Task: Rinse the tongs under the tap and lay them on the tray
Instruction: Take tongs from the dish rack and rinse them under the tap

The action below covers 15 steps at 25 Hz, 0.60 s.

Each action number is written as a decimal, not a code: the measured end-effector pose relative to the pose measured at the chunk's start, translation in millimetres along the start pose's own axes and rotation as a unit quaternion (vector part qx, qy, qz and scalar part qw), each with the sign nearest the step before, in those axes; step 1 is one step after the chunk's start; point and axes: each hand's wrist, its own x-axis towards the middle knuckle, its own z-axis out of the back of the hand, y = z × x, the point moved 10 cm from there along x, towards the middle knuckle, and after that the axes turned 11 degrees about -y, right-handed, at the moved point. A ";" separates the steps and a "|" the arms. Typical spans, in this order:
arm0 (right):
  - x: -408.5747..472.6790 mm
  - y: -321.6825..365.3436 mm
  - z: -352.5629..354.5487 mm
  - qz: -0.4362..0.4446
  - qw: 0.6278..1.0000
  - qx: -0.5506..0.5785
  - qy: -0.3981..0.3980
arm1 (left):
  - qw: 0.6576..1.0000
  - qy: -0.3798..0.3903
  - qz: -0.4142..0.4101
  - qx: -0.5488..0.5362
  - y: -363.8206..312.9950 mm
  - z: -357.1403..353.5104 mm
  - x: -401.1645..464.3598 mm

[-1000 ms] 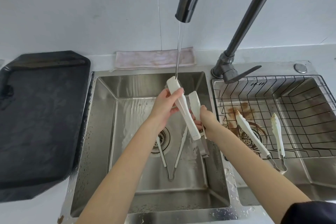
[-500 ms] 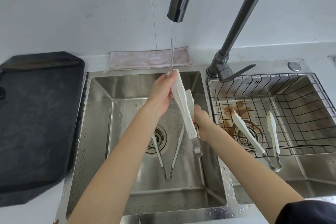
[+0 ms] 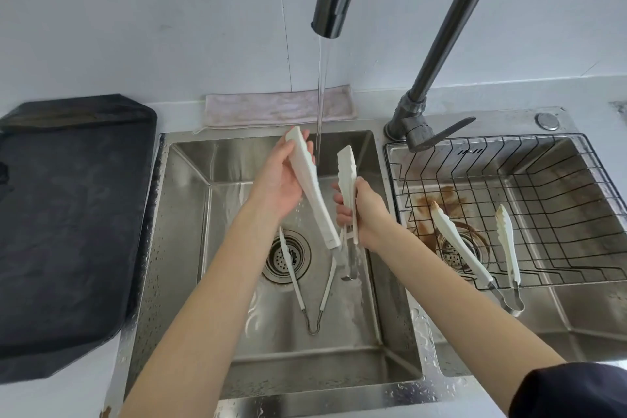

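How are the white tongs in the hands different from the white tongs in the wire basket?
The held white tongs are up in the air by the running water, one arm in the left hand, one in the right hand. The white tongs in the black wire basket lie flat, untouched, over brown stains. Both are white with metal ends.

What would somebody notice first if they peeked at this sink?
Probably the water stream running from the tall tap in the middle, between the white arms of the tongs. The left hand and right hand hold them over the left sink. A black tray waits on the far left.
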 end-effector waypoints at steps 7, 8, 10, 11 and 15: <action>-14.8 17.8 -49.5 0.052 0.997 0.015 0.061 | 0.990 -0.137 -0.001 -0.016 -20.2 64.0 8.7; -17.2 21.8 -53.2 0.069 0.996 0.001 0.061 | 0.990 -0.138 -0.002 -0.026 -23.0 67.4 8.4; -19.5 27.7 -56.7 0.098 0.993 -0.014 0.057 | 0.991 -0.134 -0.013 -0.024 -28.3 71.3 6.8; -19.9 28.9 -56.4 0.106 0.993 -0.018 0.053 | 0.991 -0.132 -0.021 -0.009 -30.3 72.7 5.4; -19.9 24.1 -50.8 0.115 0.992 -0.016 0.049 | 0.991 -0.112 -0.038 0.063 -32.4 75.1 0.1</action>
